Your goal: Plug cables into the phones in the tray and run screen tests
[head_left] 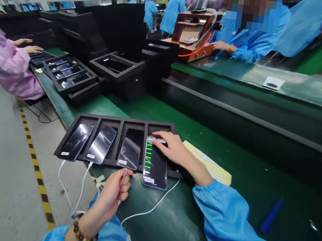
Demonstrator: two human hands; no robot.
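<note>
A black foam tray [111,121] on the green bench holds several dark smartphones in its slots. My left hand [115,189] pinches a white charging cable [124,174] at the lower edge of the third phone [131,148]; the plug is hidden by the fingers. Over the top of the rightmost phone [157,164], my right hand [172,147] lies with fingers stretched out on the screen. That screen is lit with green bars, and its lower end sticks out past the tray. White cables reach the first phone [78,140] and the second phone [102,144].
A yellow paper [207,163] lies right of the tray, a blue pen-like tool [271,216] farther right. Another loose white cable [151,211] crosses the bench. Phone trays [70,74] and stacked black foam stand at back left. Co-workers in pink and blue sit nearby.
</note>
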